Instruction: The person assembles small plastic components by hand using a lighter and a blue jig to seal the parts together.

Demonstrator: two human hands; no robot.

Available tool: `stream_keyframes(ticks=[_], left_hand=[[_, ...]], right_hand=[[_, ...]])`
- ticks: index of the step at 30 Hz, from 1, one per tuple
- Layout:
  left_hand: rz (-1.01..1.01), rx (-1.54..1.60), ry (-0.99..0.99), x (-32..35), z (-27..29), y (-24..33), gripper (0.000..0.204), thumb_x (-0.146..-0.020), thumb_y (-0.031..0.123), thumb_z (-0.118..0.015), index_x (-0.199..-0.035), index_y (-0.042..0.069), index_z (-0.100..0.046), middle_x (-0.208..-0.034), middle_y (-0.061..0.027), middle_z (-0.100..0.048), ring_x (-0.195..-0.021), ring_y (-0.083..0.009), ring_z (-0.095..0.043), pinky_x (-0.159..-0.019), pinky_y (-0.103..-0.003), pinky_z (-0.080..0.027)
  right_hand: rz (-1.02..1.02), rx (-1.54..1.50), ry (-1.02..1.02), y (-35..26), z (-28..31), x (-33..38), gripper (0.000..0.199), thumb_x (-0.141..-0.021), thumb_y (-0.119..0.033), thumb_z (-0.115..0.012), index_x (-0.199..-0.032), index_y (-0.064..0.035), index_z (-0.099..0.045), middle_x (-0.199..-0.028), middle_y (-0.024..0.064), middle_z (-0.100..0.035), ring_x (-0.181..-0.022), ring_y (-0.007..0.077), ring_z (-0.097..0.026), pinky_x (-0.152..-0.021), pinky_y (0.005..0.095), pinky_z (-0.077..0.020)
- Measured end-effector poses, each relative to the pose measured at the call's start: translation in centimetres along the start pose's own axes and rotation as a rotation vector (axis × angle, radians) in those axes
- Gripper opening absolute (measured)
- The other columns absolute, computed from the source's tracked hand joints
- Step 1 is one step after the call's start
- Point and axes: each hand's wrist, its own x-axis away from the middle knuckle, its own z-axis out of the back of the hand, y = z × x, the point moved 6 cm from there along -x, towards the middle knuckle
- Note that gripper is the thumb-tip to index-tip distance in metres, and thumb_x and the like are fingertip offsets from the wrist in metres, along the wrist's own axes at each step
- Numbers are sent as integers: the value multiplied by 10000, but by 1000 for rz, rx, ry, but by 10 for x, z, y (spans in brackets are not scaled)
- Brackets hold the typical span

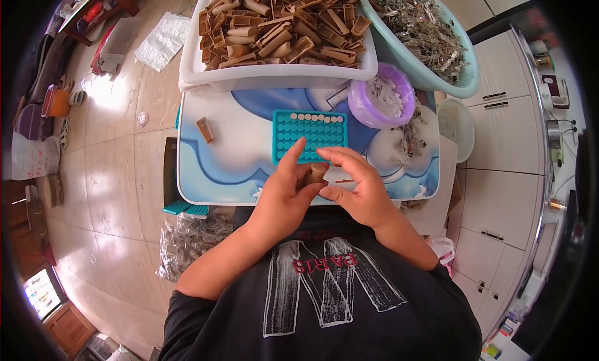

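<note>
My left hand (288, 180) is closed on a small brown plastic casing (317, 172) just in front of the near edge of the table. Close on its right is my right hand (362, 183), thumb and fingers spread apart around the casing's side; whether a fingertip touches it I cannot tell. Beyond both hands lies a teal tray (310, 131) with rows of round cells, and cream round pieces (317, 118) sit along its far row. A similar brown casing (204, 130) rests alone on the table's left side.
Brown casings fill a white bin (281, 79) at the back. Right of it stand a pale green tub (469, 86) of tangled parts and a purple bowl (363, 115) with white pieces. Loose parts (410, 139) lie on the blue-and-white table (240, 168). A clear bag (190, 245) is on the floor.
</note>
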Motion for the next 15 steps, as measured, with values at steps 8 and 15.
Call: stream_keyframes(ticks=[8,15], left_hand=[[-202,-447,-19,5,-4,25,472,-812,9,-623,-1228,3,-401,-939,-166,-641,-868,-255,-650,-747,-312,-497],[-204,-410,75,8,0,29,237,-777,37,-682,-972,-4,-555,-857,-132,-653,-779,-219,-652,-672,-295,-504]], right_hand=[[90,-234,26,20,2,6,322,-789,-118,-687,-1064,4,-572,-1047,95,-571,-968,189,-540,-849,310,-426],[-13,-703,151,26,3,12,272,-818,-88,-668,-1055,-14,-557,-965,25,-563,-874,89,-517,-791,240,-423]])
